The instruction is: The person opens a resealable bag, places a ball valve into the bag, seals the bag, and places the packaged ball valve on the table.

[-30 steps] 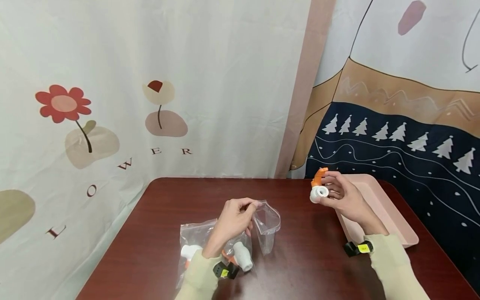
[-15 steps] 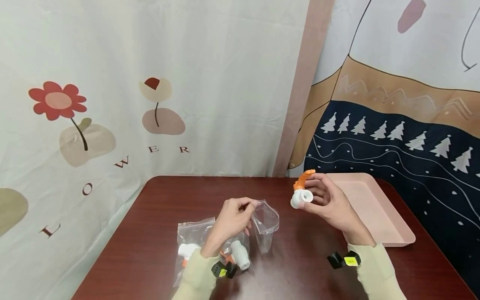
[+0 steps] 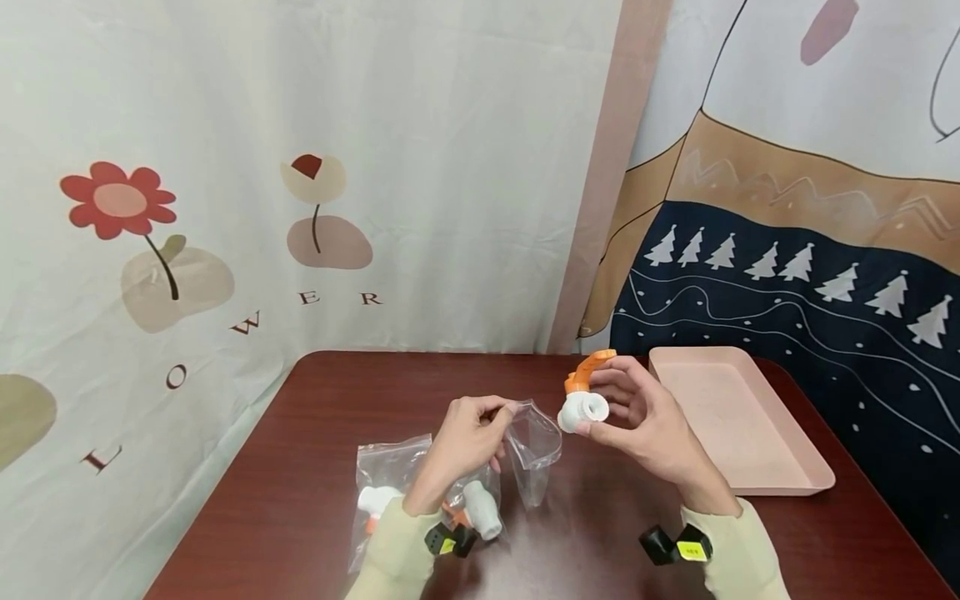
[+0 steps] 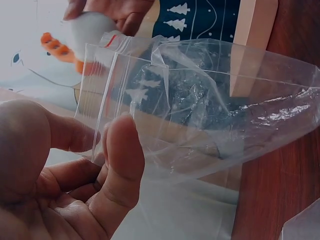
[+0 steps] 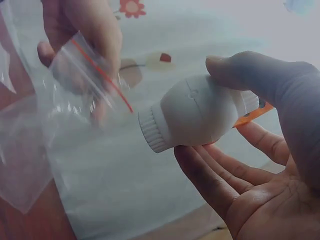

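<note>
My left hand point(image 3: 467, 437) pinches the rim of a clear zip-lock bag point(image 3: 534, 458) between thumb and fingers. In the left wrist view the bag point(image 4: 195, 115) hangs with its mouth spread, a red line along the zip. Just right of that mouth, my right hand point(image 3: 651, 427) holds a white plastic ball valve point(image 3: 581, 411) with an orange lever handle. The right wrist view shows the valve's round body point(image 5: 197, 111) gripped between thumb and fingertips, its ribbed end toward the bag.
More clear bags point(image 3: 393, 457) lie on the dark red table point(image 3: 600, 533) under my left forearm, holding white and orange parts, among them a grey-white valve point(image 3: 482, 510). A pink tray point(image 3: 738, 417) stands at the right. Printed curtains point(image 3: 450, 183) hang behind the table.
My right hand has carried the valve leftward and slightly down, away from the tray and up close to the bag's mouth. My left hand keeps its hold on the bag.
</note>
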### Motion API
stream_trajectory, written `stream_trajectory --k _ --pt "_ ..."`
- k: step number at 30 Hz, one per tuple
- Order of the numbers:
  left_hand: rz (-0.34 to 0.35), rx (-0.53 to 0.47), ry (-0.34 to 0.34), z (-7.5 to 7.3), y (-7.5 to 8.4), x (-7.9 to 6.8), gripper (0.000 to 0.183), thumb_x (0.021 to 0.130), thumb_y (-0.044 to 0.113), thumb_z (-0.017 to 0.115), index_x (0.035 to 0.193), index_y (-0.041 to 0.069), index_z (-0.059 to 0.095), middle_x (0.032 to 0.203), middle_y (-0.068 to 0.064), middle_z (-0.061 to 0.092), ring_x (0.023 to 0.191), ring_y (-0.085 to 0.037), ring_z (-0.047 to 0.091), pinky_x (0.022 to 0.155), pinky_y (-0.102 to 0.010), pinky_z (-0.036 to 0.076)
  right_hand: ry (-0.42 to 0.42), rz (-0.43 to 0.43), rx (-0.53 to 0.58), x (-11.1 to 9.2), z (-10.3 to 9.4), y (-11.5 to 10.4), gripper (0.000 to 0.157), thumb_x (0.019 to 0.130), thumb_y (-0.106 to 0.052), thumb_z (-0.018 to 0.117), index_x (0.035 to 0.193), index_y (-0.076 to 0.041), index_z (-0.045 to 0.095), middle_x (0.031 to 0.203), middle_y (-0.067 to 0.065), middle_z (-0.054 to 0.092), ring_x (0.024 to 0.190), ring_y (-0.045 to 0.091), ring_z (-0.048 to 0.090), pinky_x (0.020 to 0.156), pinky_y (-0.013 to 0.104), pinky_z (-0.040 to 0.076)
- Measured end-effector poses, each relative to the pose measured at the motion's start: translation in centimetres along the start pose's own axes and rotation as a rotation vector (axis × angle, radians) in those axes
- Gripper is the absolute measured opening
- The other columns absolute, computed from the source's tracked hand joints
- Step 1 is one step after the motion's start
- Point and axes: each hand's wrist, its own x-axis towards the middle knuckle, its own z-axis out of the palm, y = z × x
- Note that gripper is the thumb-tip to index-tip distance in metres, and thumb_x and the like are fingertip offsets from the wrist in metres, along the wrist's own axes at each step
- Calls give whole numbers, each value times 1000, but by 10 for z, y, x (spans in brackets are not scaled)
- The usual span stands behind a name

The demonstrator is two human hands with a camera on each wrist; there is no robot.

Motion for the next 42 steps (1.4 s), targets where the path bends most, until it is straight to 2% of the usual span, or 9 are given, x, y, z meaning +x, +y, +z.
stream_trajectory --k 4,12,21,25,30,33,35,38,42 --pt "7 -1 -18 2 0 0 24 103 26 60 113 13 78 65 -17 66 41 -16 61 50 -48 59 -8 -40 3 -3 9 -6 68 79 0 87 135 -10 49 124 14 65 106 16 70 93 22 58" --pt "19 23 -15 4 3 -2 24 103 27 61 113 13 78 59 -9 65 44 -31 65 46 -40 56 -53 -123 -34 -7 25 -12 67 78 -6 89 134 -16 53 121 10 68 104 17 71 92 23 58" --pt "28 24 -1 5 7 -3 24 102 18 57 112 14 79 56 -2 63 38 -17 61 42 -37 54 -81 -224 -99 -5 36 -9 66 76 -12 92 133 -17 57 118 7 71 99 17 73 89 26 60" --pt "29 5 5 7 7 -4 24 102 19 58 109 13 79 54 -2 63 38 -18 61 41 -40 54 -70 -244 -161 -6 39 -8 66 75 -17 93 132 -20 58 117 3 72 98 16 72 88 28 61" --pt "23 -12 0 10 7 -5 24 102 20 58 110 12 79 57 -10 67 38 -22 61 44 -47 56 -29 -275 -315 -7 41 -4 66 72 -24 96 128 -23 62 114 -5 71 98 15 69 86 28 60" --pt "17 -18 5 11 7 -5 23 102 23 58 104 15 80 56 -10 66 38 -22 62 46 -49 57 -13 -264 -391 -7 41 -3 66 71 -29 96 128 -26 63 116 -9 68 104 13 66 90 28 57" --pt "15 -22 5 10 8 -5 23 103 27 59 98 17 79 55 -8 65 39 -23 62 45 -47 56 -12 -254 -411 -7 42 -3 67 71 -31 96 128 -27 63 119 -11 67 107 12 64 93 27 56" --pt "15 -31 5 10 9 -5 26 103 34 61 91 19 78 54 -6 64 39 -22 62 43 -43 56 -21 -240 -390 -6 42 -1 67 71 -31 96 129 -26 62 119 -11 67 108 11 65 94 27 57" --pt "17 -45 18 11 10 -6 25 103 34 61 93 19 78 53 -5 64 38 -19 61 43 -45 56 -43 -187 -328 -5 43 1 66 72 -26 95 129 -26 62 117 -8 70 99 10 69 86 25 60"
